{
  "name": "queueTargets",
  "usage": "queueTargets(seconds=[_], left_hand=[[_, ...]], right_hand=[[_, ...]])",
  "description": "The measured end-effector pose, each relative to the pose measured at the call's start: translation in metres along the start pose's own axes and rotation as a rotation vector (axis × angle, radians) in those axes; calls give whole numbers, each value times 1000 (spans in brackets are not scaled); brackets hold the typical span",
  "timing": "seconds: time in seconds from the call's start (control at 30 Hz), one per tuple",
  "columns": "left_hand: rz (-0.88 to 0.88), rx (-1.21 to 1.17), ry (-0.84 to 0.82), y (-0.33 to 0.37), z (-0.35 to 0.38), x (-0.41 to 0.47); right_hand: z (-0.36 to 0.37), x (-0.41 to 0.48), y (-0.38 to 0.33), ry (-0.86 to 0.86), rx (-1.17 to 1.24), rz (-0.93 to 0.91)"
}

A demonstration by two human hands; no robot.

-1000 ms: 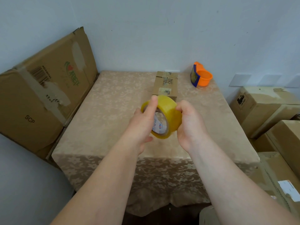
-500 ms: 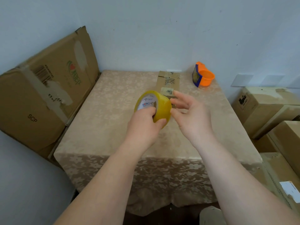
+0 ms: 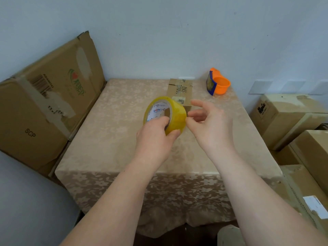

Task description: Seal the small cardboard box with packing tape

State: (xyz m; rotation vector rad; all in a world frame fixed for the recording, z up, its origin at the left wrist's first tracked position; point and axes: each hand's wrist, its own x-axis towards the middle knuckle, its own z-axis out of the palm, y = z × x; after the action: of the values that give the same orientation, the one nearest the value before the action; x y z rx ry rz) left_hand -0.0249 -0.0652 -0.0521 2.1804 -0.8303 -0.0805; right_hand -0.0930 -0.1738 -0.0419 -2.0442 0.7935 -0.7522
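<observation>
Left hand (image 3: 156, 137) grips tape roll (image 3: 167, 115) — right hand (image 3: 211, 125) fingers its edge.

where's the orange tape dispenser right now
In the head view the orange tape dispenser sits at the table's far right corner, by the wall, just right of the small cardboard box.

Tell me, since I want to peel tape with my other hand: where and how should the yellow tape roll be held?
Grip the yellow tape roll through its core: thumb inside the hole, fingers wrapped under the outer band, coming from the left as the left hand does. The open hole faces left, and that leaves the right rim free for the right hand to pick at the tape end.
</observation>
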Motion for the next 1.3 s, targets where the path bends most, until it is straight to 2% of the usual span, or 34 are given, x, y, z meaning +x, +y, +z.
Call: queueTargets(seconds=[0.07,0.17,0.23,0.43,0.63,0.73,0.8,0.9,0.97,1.07,1.17,1.3], left_hand=[[11,-48,17,1,-1,0],[22,-130,5,5,-1,-1],[28,-160,9,6,1,-3],[25,-171,95,7,3,-3],[39,-97,140,13,4,-8],[62,-33,152,14,4,-10],[84,0,157,14,3,-10],[103,3,168,14,2,-8],[93,-2,180,14,1,-7],[73,2,200,13,-1,-6],[84,70,186,12,-2,-6],[74,202,135,13,-3,-7]], right_hand=[[0,1,2,-43,178,110],[2,-1,-1,-195,588,395],[4,0,0,-251,748,492],[11,-3,-6,-304,1134,536],[15,-5,-15,-309,1327,566],[15,-4,-14,-307,1347,566],[12,-2,-12,-313,1294,548],[6,0,-8,-299,1082,461],[4,0,-3,-213,784,333],[-1,3,5,-48,203,6],[-5,2,4,3,-88,-192],[-9,-1,0,48,-429,-324]])
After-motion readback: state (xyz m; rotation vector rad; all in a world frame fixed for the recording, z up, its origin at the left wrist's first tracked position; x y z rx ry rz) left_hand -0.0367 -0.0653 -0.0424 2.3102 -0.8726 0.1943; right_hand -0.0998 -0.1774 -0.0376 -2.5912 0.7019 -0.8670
